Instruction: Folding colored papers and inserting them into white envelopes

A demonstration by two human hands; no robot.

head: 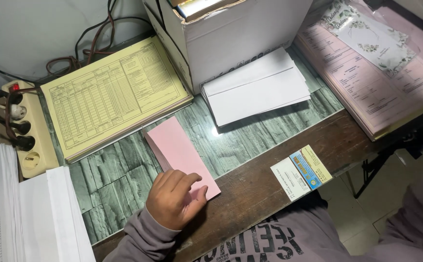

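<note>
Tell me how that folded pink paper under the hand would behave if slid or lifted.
The pink paper looks thin, so probably light and floppy. It lies flat, so it shouldn't roll. Under the left hand it would likely slide easily on the glossy mat.

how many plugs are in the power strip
3 plugs in the power strip at the left edge: a black plug at the top, a white plug below it, another black plug next. A fourth dark shape below may be another plug; unclear.

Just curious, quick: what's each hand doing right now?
Left hand: pressing down on the pink paper, not gripping.
Right hand: out of view.
</note>
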